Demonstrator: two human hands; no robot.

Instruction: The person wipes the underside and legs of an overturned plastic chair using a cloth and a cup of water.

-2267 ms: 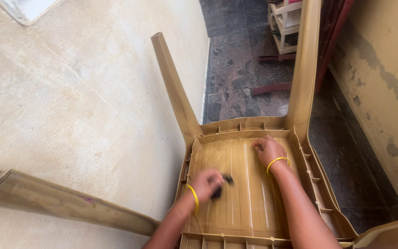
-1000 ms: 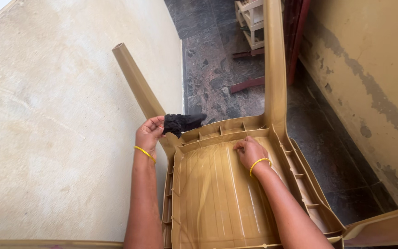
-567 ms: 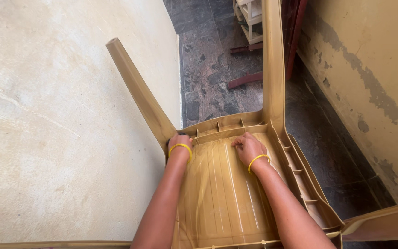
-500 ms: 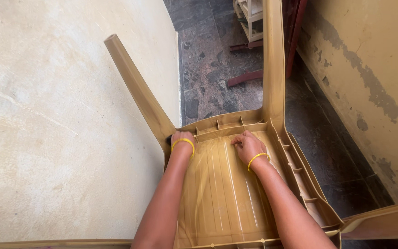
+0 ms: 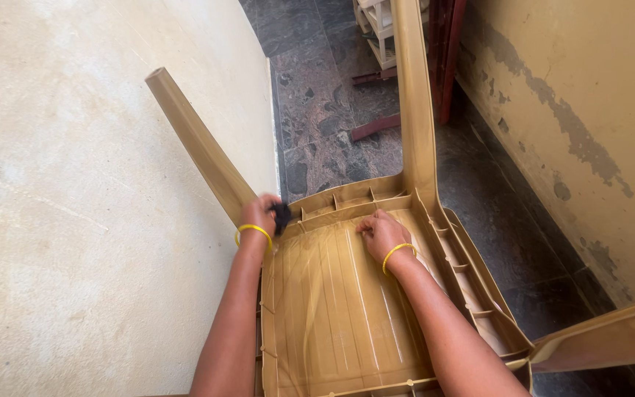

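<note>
Surroundings: a pale cream plastered wall [image 5: 75, 184] fills the left of the view; a dark mottled stone floor [image 5: 325, 110] runs up the middle; a beige wall with peeling dark patches [image 5: 589, 110] closes the right side.
Far end: a small cream slatted shelf unit [image 5: 372, 33] stands on the floor beyond the chair, with dark red metal bars [image 5: 446, 51] leaning just beside it and one lying on the floor [image 5: 374, 126].
Chair: a tan moulded plastic chair [image 5: 339, 309] lies overturned, its ribbed underside of the seat facing up, between the two walls.
Legs: the left chair leg [image 5: 192, 143] slants up and away along the cream wall; the right chair leg [image 5: 413, 103] rises almost straight, partly covering the shelf unit and red bars.
Near edge: another tan leg [image 5: 604, 342] juts out at the lower right.
Left hand: the left hand [image 5: 259, 215], with a yellow bangle at the wrist, is at the base of the slanted leg, where the leg joins the seat frame.
Left grip: its fingers are closed around a small black crumpled cloth [image 5: 281, 216], which is pressed against that corner.
Right hand: the right hand [image 5: 381, 234], also with a yellow bangle, rests on the seat underside near the front ribs.
Right grip: its fingers are curled together, tips on the plastic, holding nothing.
</note>
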